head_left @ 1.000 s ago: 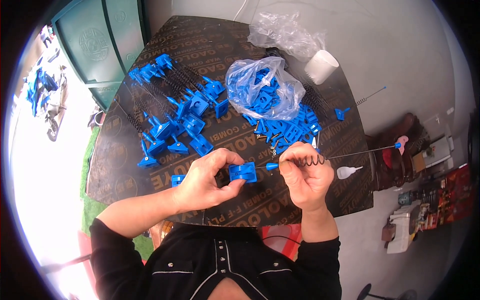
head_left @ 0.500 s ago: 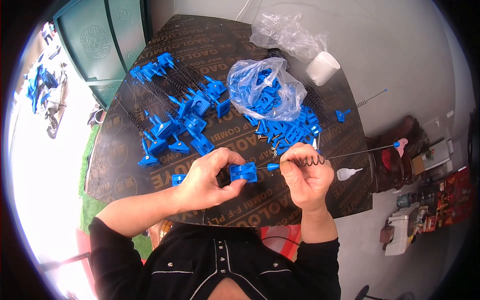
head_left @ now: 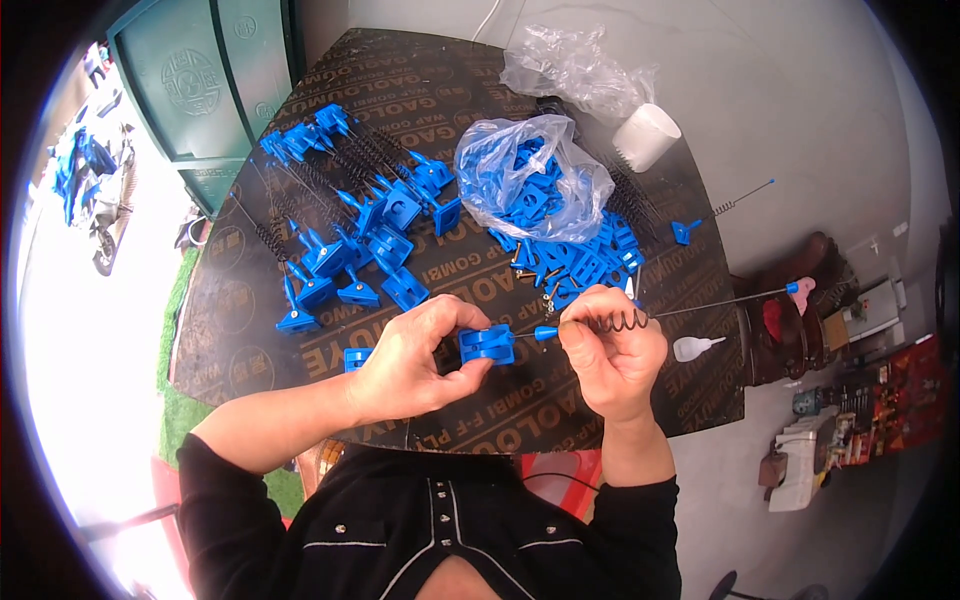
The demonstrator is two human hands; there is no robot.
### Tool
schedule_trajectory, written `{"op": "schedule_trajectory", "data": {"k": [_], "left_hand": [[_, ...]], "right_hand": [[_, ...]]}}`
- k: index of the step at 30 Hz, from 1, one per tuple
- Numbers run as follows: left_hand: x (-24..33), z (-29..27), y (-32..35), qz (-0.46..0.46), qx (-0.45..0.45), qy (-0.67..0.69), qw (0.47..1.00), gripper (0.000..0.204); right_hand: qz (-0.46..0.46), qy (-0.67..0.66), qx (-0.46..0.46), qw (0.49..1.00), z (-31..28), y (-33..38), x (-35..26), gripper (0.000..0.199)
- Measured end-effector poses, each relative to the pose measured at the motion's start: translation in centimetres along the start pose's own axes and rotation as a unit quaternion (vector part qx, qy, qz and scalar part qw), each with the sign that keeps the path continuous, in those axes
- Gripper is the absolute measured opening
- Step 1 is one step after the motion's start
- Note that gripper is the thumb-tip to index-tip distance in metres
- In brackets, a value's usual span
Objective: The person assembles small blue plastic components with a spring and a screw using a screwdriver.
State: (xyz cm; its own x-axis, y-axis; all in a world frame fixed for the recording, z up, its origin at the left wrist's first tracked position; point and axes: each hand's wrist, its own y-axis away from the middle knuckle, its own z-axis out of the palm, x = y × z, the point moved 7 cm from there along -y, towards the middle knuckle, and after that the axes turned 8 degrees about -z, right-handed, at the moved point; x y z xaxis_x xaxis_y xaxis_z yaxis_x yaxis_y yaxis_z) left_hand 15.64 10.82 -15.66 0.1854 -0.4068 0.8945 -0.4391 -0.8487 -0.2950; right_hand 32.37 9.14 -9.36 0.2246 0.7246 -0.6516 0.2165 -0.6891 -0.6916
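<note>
While many finished pieces (head_left: 345, 235) are lying on the surface (head_left: 600, 400), the left hand (head_left: 415, 355) is pinching a blue block (head_left: 487, 343) and the right hand (head_left: 610, 355) is pinching a sprung rod (head_left: 640, 318) at its mouth; loose blocks (head_left: 575, 260) are waiting.

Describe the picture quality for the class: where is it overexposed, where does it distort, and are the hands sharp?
Head view: the outdoor strip at the left edge is blown out white; the dark table edges bow from fisheye distortion, with black corners; the left hand, right hand and blue plastic part are evenly lit and fairly sharp.
</note>
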Motion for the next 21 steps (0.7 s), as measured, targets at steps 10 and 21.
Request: {"op": "schedule_trajectory", "data": {"k": [10, 21], "left_hand": [[0.13, -0.06, -0.02, -0.005, -0.001, -0.005, 1.0, 0.03], [0.18, -0.08, 0.05, -0.007, 0.002, -0.007, 1.0, 0.031]], "right_hand": [[-0.014, 0.019, -0.006, 1.0, 0.11, -0.16, -0.31, 0.01], [-0.025, 0.028, -0.012, 0.999, 0.11, -0.1, -0.33, 0.011]]}}
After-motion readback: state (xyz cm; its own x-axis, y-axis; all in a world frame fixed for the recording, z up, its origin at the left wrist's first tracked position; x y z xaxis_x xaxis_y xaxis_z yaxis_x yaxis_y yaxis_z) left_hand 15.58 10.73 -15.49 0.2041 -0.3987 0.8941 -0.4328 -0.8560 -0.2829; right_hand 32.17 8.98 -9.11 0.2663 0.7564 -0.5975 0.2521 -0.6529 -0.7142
